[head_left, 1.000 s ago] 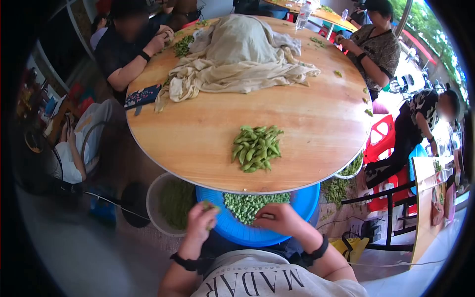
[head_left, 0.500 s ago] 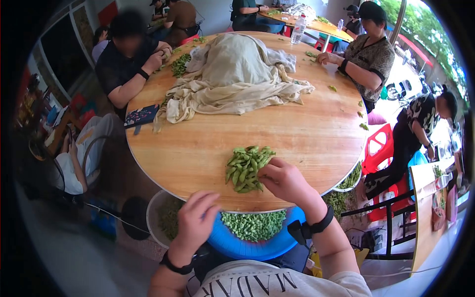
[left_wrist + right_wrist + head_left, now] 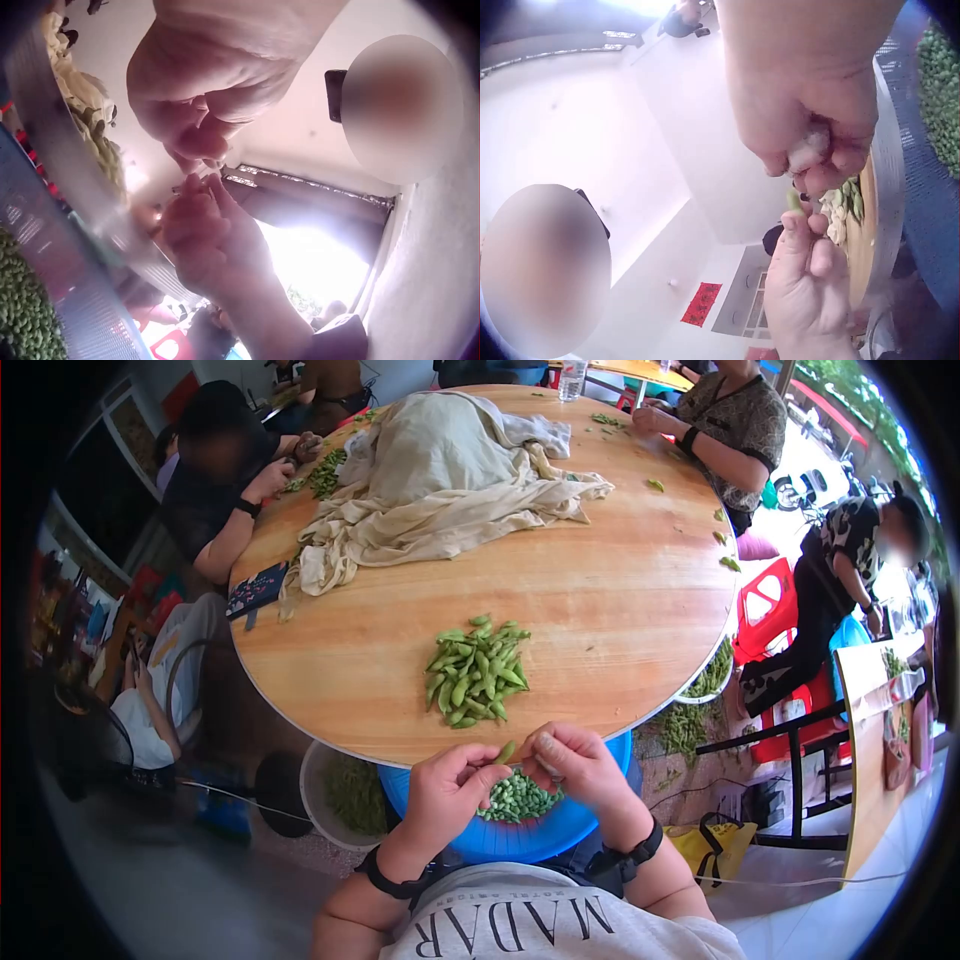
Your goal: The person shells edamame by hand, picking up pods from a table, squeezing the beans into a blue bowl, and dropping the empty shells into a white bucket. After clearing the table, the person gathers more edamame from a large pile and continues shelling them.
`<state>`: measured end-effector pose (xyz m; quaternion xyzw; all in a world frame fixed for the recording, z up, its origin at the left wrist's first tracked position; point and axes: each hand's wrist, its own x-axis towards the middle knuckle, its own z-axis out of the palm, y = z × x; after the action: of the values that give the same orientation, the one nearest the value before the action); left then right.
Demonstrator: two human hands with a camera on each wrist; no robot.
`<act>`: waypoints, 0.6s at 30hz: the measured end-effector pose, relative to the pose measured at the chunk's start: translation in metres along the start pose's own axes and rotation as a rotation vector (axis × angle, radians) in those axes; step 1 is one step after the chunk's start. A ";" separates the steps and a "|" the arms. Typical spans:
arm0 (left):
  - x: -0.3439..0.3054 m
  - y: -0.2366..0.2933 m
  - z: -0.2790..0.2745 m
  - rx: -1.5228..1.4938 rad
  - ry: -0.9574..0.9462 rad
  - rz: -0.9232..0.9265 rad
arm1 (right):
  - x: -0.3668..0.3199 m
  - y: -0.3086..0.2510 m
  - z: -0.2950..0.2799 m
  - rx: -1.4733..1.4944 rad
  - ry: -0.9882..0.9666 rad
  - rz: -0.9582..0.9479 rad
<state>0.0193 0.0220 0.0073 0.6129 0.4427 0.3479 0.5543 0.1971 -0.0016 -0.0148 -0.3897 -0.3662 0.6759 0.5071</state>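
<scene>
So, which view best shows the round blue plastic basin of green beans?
Head view: both sides of the basin show, though the wooden table, left hand and right hand overlap it. Wrist views catch just one side, with beans.

**Pale-walled room around a round wooden surface, daylight at right**

A large round surface (image 3: 610,610) of warm, light-toned wood with a pale edge fills the middle of the room. At the far side, part of a second wooden table (image 3: 640,370) shows. On the right stand a red plastic chair (image 3: 768,605) and a smaller side table (image 3: 880,800) with black legs (image 3: 795,780). Strong daylight floods in from the far right, where green foliage (image 3: 855,385) shows outside. At far left is a dark panel (image 3: 98,510) in a pale frame. The near floor (image 3: 265,895) is smooth and greyish. In the right wrist view, a red poster (image 3: 701,304) hangs on a white wall (image 3: 675,112).
</scene>
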 end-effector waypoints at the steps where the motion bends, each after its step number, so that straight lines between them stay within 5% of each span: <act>1: -0.002 0.000 0.002 0.037 0.019 0.016 | -0.002 0.003 0.002 0.036 -0.010 -0.007; 9: -0.010 -0.013 0.008 0.385 0.153 0.440 | -0.009 0.002 0.013 0.012 -0.123 0.081; 18: -0.020 -0.015 0.005 0.423 0.189 0.555 | -0.013 0.008 0.025 -0.131 -0.060 0.059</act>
<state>0.0145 0.0017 -0.0066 0.7761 0.3708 0.4411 0.2564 0.1735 -0.0183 -0.0097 -0.4121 -0.4134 0.6765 0.4491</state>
